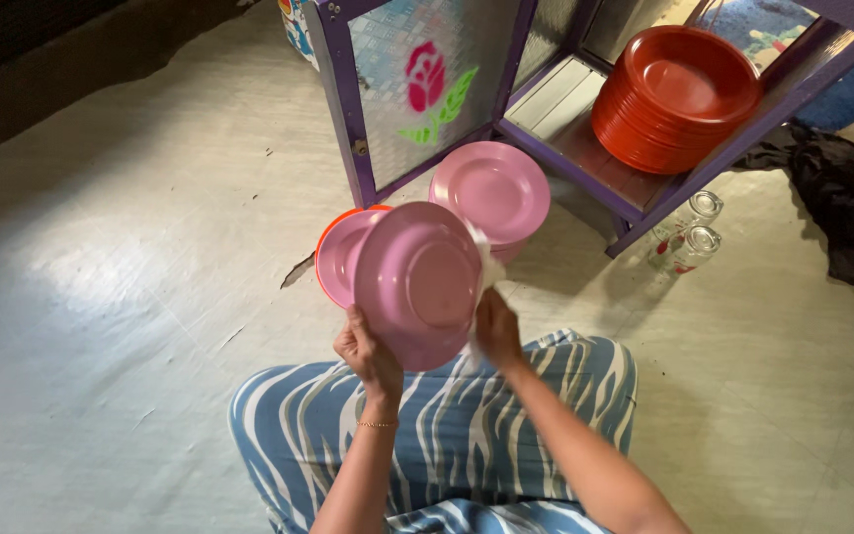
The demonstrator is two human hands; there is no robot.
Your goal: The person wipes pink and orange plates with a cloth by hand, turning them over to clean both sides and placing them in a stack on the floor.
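Pink and round, a plastic plate (pixel 417 282) stands tilted in front of the purple-framed cabinet (pixel 585 148), its lower rim gripped by the left hand (pixel 368 351). The right hand (pixel 496 331) presses a white cloth (pixel 486 267) to its right edge. Behind it, nearer the cabinet, sit more pink plates (pixel 491 190); a stack of red plates (pixel 674 97) fills the cabinet shelf.

Pale floor, purple cabinet, dishes all over

I'm sitting on the pale worn floor (pixel 121 297); right on it are a stack of pink plates (pixel 491 193), another pink plate on an orange one (pixel 340 259), two clear glasses (pixel 689 232) by the purple cabinet (pixel 348 109), a dark cloth (pixel 842 208) and a blue rug (pixel 842 89). The cabinet's shelf (pixel 585 148) carries a stack of red plates (pixel 674 94).
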